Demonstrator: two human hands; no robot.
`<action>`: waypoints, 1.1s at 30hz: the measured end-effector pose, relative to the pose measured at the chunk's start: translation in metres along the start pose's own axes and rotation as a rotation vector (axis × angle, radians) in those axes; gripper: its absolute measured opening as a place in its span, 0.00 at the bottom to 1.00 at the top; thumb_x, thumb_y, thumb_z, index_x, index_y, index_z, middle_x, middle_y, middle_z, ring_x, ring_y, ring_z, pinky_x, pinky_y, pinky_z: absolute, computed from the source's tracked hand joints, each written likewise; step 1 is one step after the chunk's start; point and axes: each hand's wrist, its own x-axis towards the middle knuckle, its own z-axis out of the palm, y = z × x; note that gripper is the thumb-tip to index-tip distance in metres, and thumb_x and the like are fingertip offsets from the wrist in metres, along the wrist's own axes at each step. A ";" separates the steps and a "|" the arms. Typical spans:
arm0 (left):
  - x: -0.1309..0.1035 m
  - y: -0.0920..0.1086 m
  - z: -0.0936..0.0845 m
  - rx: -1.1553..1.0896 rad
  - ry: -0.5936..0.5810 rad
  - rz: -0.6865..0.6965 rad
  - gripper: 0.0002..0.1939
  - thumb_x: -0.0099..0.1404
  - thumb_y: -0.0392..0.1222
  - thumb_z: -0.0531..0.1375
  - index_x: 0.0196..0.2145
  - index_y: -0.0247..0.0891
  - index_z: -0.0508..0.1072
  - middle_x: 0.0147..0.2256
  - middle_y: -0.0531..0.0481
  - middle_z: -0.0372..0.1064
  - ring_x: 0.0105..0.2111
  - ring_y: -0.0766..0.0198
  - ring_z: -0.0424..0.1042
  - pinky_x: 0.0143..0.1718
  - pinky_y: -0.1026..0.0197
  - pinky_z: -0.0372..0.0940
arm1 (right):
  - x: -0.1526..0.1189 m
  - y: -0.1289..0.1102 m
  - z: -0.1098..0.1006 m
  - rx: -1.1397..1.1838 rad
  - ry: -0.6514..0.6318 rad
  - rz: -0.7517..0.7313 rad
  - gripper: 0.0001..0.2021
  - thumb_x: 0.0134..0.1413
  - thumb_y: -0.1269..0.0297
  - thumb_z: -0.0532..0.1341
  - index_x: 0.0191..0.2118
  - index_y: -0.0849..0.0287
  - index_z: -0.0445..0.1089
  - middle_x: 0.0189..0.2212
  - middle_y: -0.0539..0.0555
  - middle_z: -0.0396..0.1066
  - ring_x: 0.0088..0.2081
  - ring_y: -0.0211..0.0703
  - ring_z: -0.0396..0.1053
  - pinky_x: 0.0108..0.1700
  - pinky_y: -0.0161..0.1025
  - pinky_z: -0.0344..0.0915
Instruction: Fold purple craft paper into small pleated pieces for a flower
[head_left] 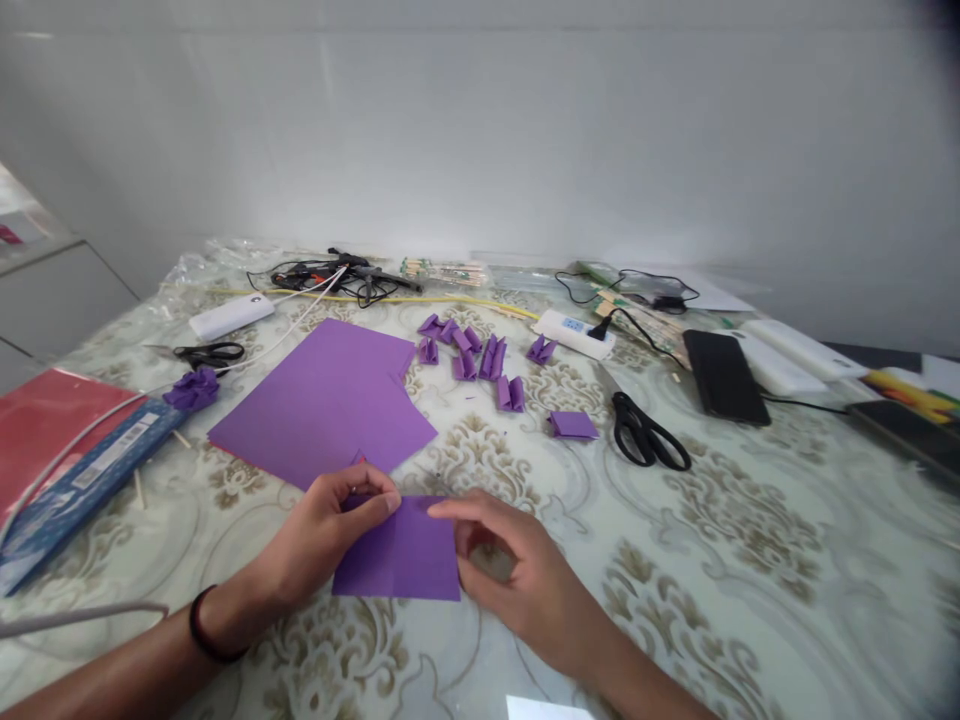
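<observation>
A small purple paper square (405, 560) with a faint crease down its middle lies on the patterned table. My left hand (337, 520) pinches its upper left part between thumb and fingers. On the right side, my right hand (517, 570) touches the sheet, index fingertip on its top edge and thumb near the right edge, with a gap between them. Just behind are large purple sheets (322, 400). Several folded purple pieces (493, 358) are grouped farther back, and a flat folded purple piece (574, 425) lies to their right.
Black-handled scissors (646, 435) lie at right, near a black phone (724, 375) and a white power strip (576, 332). At left are other scissors (210, 354), a crumpled purple paper (192, 389), a blue packet (90, 480) and a white cable. Tangled black cables (337, 275) lie at the back.
</observation>
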 end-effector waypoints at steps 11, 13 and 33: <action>-0.016 0.013 -0.013 0.104 -0.135 0.215 0.34 0.80 0.66 0.44 0.53 0.45 0.84 0.57 0.42 0.79 0.60 0.45 0.72 0.62 0.46 0.67 | 0.001 -0.010 -0.001 0.037 0.224 0.115 0.18 0.61 0.57 0.68 0.23 0.56 0.68 0.24 0.45 0.55 0.27 0.40 0.56 0.30 0.38 0.53; -0.018 0.012 -0.014 0.155 -0.136 0.207 0.27 0.78 0.64 0.52 0.57 0.48 0.82 0.59 0.45 0.79 0.60 0.46 0.74 0.59 0.49 0.70 | 0.001 -0.010 -0.001 0.070 0.228 0.168 0.20 0.62 0.54 0.67 0.23 0.55 0.63 0.23 0.45 0.53 0.26 0.39 0.54 0.29 0.38 0.51; -0.012 0.011 0.000 0.331 -0.160 0.215 0.12 0.74 0.50 0.65 0.39 0.41 0.84 0.32 0.50 0.82 0.31 0.61 0.74 0.31 0.62 0.66 | -0.002 -0.007 0.002 0.044 0.104 0.216 0.22 0.66 0.51 0.63 0.25 0.54 0.58 0.21 0.44 0.51 0.25 0.39 0.51 0.28 0.38 0.49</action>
